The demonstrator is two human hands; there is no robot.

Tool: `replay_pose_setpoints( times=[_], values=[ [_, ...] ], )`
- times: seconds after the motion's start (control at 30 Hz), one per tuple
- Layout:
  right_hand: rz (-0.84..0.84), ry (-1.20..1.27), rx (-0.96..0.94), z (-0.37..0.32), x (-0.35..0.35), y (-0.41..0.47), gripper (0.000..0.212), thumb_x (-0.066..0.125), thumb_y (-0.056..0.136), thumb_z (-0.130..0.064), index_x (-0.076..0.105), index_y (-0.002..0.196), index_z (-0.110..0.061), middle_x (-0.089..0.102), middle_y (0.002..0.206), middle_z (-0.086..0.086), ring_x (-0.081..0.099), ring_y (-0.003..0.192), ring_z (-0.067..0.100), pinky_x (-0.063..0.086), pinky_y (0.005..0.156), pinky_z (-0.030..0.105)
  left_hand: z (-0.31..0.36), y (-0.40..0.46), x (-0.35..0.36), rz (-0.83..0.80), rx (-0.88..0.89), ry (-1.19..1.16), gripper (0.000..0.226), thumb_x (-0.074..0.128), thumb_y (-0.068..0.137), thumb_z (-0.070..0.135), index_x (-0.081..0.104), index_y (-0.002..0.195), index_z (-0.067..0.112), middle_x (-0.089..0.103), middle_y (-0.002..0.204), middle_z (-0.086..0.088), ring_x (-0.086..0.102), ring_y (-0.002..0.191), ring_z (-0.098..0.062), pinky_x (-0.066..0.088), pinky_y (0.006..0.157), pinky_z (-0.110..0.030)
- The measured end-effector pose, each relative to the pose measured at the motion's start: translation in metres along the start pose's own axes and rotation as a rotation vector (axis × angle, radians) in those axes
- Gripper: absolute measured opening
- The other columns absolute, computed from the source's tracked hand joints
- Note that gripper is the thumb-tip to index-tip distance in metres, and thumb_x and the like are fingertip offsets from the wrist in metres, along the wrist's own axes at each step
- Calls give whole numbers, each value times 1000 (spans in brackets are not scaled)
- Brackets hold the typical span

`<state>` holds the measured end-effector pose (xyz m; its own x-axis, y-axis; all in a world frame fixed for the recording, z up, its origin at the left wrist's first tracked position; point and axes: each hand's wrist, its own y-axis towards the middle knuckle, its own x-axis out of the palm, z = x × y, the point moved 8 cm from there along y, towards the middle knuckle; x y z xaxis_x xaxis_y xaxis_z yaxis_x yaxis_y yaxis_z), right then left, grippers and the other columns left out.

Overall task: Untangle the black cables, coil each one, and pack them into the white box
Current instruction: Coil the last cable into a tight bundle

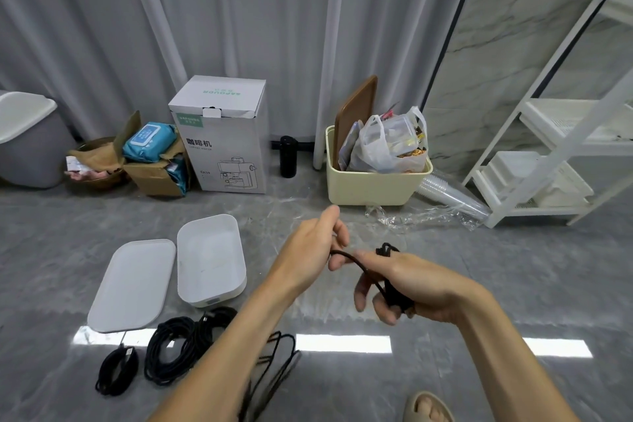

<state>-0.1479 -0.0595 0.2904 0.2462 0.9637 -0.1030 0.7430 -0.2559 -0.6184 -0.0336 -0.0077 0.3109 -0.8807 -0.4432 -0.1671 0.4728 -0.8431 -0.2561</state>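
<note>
While only the head view is available, it shows the work partly done. The white box (211,259) stands open on the floor and holds no cable as far as its interior can be seen; its lid (132,284) lies flat just left of it. Nearer the camera than the box, two coiled black cables rest on the floor: a small coil (117,370) below the lid and a larger coil (178,348) just below the box's near edge. A loose cable (274,367) trails on the floor to the right of the larger coil, partly behind the left forearm.

Right of the box and raised above the floor, both hands work one cable in hand (368,276). The right hand (414,284) has its fingers curled round a small wound bundle of it, with a loop showing above the knuckles. The left hand (313,247) pinches the free strand, fingers curled, thumb raised.

Judgement: two cables are coiled, a third is being wound, at least one lies uncoiled, and packing has not begun.

Hidden or unclear: the bundle's size inside the right palm; whether the loose cable is one length or several; its lower run, cut off at the frame's bottom edge.
</note>
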Motion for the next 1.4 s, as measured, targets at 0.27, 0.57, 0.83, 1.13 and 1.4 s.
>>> replay_pose_setpoints(
  times=[0.27, 0.57, 0.83, 1.13, 1.4],
  values=[
    [-480, 381, -188, -22, 36, -8, 64, 41, 97, -59, 65, 120, -4, 47, 58, 6, 19, 29, 4, 19, 38, 20, 14, -1, -2, 2, 80, -200, 42, 38, 103, 39, 49, 70, 17, 41, 58, 6, 40, 53, -9, 37, 61, -23],
    [-580, 834, -535, -46, 39, -5, 49, 54, 96, -11, 49, 145, -15, 64, 91, 10, 52, 40, 6, 33, 34, 11, 13, -1, 4, -79, 117, -314, 46, 36, 97, 54, 63, 69, 29, 55, 79, -3, 53, 84, -17, 41, 90, -36],
    [-643, 1139, -621, -60, 26, -4, 55, 34, 103, 0, 27, 153, -23, 55, 140, 20, 66, 107, 33, 61, 70, 30, 5, -5, 19, -141, 88, -335, 42, 36, 104, 24, 75, 98, 38, 75, 108, 9, 65, 111, -6, 46, 101, -26],
    [-557, 1185, -772, -64, 11, -1, 81, 19, 93, 15, 10, 158, -33, 22, 161, 14, 24, 140, 57, 17, 113, 71, -2, -4, 28, -186, 124, -335, 32, 39, 93, 47, 68, 104, 42, 69, 119, 8, 61, 119, -11, 44, 109, -39],
    [109, 1141, -828, -56, -42, -9, 94, 50, 64, 10, 42, 146, -36, 56, 143, -2, 53, 130, 35, 41, 100, 66, -20, -1, 40, -267, -76, -228, 53, 18, 107, 39, 69, 108, 23, 72, 90, 0, 66, 83, -17, 50, 95, -36]
  ],
)
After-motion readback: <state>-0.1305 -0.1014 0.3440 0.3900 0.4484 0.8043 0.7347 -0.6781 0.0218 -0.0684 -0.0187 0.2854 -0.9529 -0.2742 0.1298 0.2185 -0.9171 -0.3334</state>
